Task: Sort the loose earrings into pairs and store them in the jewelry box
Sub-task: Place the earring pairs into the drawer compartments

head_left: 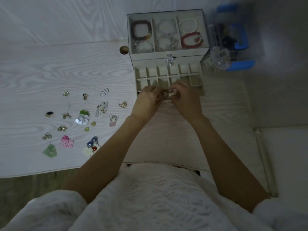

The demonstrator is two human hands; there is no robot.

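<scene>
Nearest to us we see a white, fluffy knitted top (150,197) with its sleeves pushed up, and two bare forearms reaching forward over a pale wood-grain tabletop (50,64). The left hand (146,102) and the right hand (186,100) meet at the front edge of the pulled-out drawer (168,77), fingers curled inward. Together they pinch a small pale earring (171,93) between the fingertips; a thin bit of it hangs below the right hand, and we cannot make out its shape further.

To the left on the tabletop lie the loose earrings (83,119), spread apart: small gold pieces, a dark oval stud, a cluster of shiny round sequin discs with green, a pink looped one, a translucent green chunk, a blue and red beaded one.

Farther on, the drawer belongs to a cream, soft-lined jewelry box (168,54), split into small square cells. Its top tray, under a clear lid, holds beaded bracelets (141,33) in three sections: dark red, clear, pearl and coral. A crystal knob (170,59) sits on the front. Just beside the box on the right stands a blue and clear plastic container (233,39), blurred.
</scene>
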